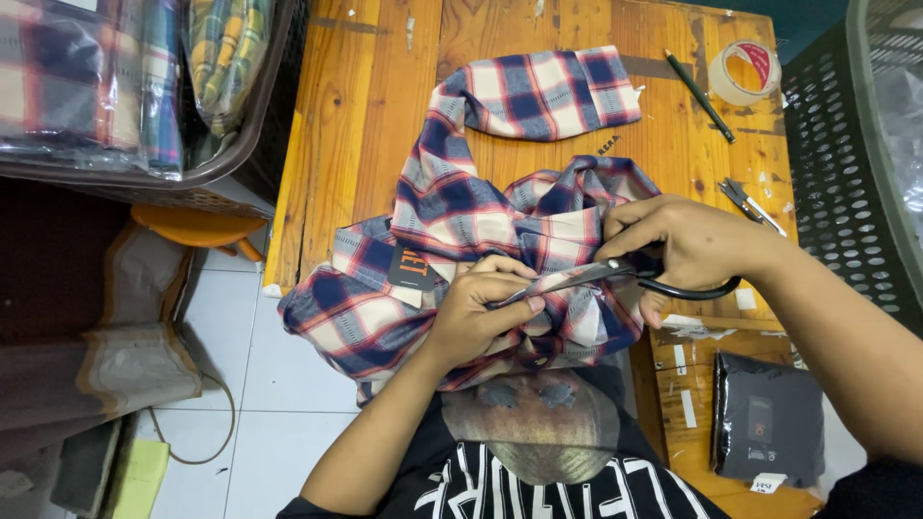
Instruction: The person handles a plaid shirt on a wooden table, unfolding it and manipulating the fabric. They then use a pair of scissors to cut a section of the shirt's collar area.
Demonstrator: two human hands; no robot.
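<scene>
At the upper left of the frame a dark basket [252, 144] holds folded plaid cloth. In the centre, a plaid shirt [461, 216] lies bunched on the wooden surface [356, 115], and the left hand [476, 312] pinches its fabric. Just right of it, the right hand [678, 245] grips black-handled scissors [615, 274], blades against that pinched fabric; a tape roll [745, 69] lies at the upper right.

Single head cam only, no second view to overlap. It looked steeply down from above the wearer's chest, facing forward across the wooden surface [385, 106]. Close range: forearms and plaid shirt [481, 221] filled mid-frame. Surface's far edge sat at top, tiled floor [260, 384] at left, black basket [846, 163] at right.
</scene>
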